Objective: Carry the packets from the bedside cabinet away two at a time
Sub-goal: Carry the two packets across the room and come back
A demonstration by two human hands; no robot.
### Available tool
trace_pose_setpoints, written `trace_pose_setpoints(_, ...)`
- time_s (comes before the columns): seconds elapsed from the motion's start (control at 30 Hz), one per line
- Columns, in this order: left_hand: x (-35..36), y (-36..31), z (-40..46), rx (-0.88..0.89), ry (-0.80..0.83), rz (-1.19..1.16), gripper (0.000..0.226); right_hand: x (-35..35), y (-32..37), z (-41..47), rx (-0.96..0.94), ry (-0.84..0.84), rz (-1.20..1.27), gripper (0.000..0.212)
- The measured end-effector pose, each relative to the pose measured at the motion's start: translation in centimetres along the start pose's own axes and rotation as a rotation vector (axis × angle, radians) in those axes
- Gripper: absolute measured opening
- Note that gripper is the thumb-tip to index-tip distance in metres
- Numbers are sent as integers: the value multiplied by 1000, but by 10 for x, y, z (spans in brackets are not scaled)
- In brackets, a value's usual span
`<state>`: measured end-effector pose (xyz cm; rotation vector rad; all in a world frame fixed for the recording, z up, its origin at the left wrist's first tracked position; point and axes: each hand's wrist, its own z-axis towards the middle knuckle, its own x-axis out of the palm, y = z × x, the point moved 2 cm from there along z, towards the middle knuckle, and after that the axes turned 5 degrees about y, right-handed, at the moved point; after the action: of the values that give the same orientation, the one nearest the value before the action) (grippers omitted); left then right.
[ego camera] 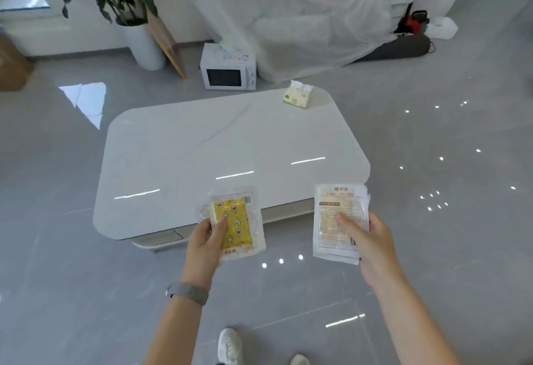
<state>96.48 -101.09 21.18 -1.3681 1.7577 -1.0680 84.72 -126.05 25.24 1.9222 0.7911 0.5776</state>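
My left hand grips a clear packet with a yellow star-patterned pad, thumb on its face. In my right hand is a white hand-warmer packet with printed text, held upright with the thumb across it. Both packets hover over the near edge of a low white glossy table. No bedside cabinet is in view.
A tissue pack lies at the table's far right corner. On the grey tiled floor behind it stand a white microwave, a potted plant and furniture under a white dust sheet. My shoes are at the bottom.
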Motion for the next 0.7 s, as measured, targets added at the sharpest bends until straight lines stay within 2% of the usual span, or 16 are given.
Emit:
trace_pose_setpoints(0.07,-3,25,24,19,-18,0,32,7,-30,29,6,2,12,14)
trace_pose_setpoints(0.3,-5,147,124,20,-47,-12,20,29,-160,138,0,75,5,16)
trace_pose_setpoints(0.53,-11,250,244,195,-76,33,31,60,-270,253,-156,222,-19,17)
trace_pose_setpoints(0.7,-12,303,287,293,-83,41,25,72,-349,302,-181,289,11,17)
